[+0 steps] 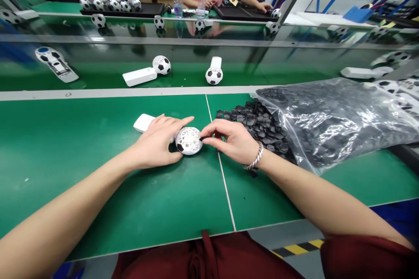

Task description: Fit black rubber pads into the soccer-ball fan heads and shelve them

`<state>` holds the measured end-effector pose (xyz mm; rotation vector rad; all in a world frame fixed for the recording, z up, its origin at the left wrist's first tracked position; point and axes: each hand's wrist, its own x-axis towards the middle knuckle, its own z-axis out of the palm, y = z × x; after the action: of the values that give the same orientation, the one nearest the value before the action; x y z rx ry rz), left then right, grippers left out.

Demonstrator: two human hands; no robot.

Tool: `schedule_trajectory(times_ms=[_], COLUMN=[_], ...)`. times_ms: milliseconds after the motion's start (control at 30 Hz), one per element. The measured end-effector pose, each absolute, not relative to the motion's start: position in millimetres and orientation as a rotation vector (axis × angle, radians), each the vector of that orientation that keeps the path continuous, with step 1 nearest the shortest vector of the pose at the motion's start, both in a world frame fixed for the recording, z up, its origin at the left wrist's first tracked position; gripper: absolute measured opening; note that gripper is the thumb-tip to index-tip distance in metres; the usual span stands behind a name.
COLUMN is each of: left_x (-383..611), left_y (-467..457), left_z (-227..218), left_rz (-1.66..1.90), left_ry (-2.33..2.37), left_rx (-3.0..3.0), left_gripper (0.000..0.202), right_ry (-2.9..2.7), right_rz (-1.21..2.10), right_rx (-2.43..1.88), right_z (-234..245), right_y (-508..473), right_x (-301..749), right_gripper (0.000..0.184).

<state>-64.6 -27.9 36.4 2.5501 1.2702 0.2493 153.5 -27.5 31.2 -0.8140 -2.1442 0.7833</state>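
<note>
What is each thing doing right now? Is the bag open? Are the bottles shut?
White football-shaped fan: lying flat, held by both hands.
Left hand: pressing the fan down.
Right hand: pinching a small black piece at the fan's edge.
Clear plastic bag: open, black pieces spilling out.
Two plastic bottles: upright, capped.

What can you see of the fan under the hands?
The fan is white plastic: a round football-patterned head with a pale grille and few black patches, and a flat handle poking out behind the left hand. It lies flat on the green table. The left hand rests on it; the right hand pinches at the head's right edge.
</note>
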Motion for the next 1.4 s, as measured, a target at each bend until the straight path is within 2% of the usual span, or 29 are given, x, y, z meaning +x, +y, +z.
schedule_trajectory(times_ms=[167,267,367,467,533,633,767,867,1133,1267,1400], left_x=[-63.0,-59.7,-55.7,-52.6,-51.4,-50.5,-49.5,-48.6,-47.9,-54.3,-57.8], left_y=[-27.9,-29.1,-31.5,-34.0,-35.0,-35.6,-36.2,-37.5,-37.7,-34.1,-39.6], left_z=[35.7,33.0,30.7,29.5,29.1,28.3,27.2,26.7,27.1,31.6,33.6], left_rz=[0.279,0.317,0.372,0.414,0.424,0.432,0.441,0.445,0.453,0.403,0.340], left_ry=[1.299,1.340,1.391,1.428,1.435,1.438,1.450,1.452,1.406,1.311,1.379], left_rx=[2.504,2.494,2.491,2.493,2.493,2.490,2.484,2.470,2.487,2.495,2.429], left_gripper=[0.087,0.089,0.082,0.073,0.070,0.068,0.065,0.060,0.057,0.062,0.063], right_ry=[-2.364,-2.367,-2.331,-2.293,-2.245,-2.168,-2.063,-1.963,-1.834,-1.870,-1.914], right_rz=[0.542,0.478,0.465,0.474,0.505,0.581,0.936,1.168,1.246,1.208,0.674], right_rx=[-0.603,-0.587,-0.643,-0.698,-0.735,-0.828,-0.969,-0.983,-1.041,-1.022,-1.295], right_z=[29.8,27.2,24.9,22.9,21.4,18.7,14.5,12.9,10.5,12.0,18.3], right_y=[-33.2,-36.5,-38.7,-39.1,-38.0,-34.5,-30.3,-29.9,-28.6,-11.2,9.7], right_x=[150.3,145.8,141.5,139.4,139.6,140.8,140.4,138.0,132.5,145.2,170.4], right_gripper=[0.019,0.013,0.004,0.003,0.006,0.023,0.048,0.049,0.056,0.041,0.013])
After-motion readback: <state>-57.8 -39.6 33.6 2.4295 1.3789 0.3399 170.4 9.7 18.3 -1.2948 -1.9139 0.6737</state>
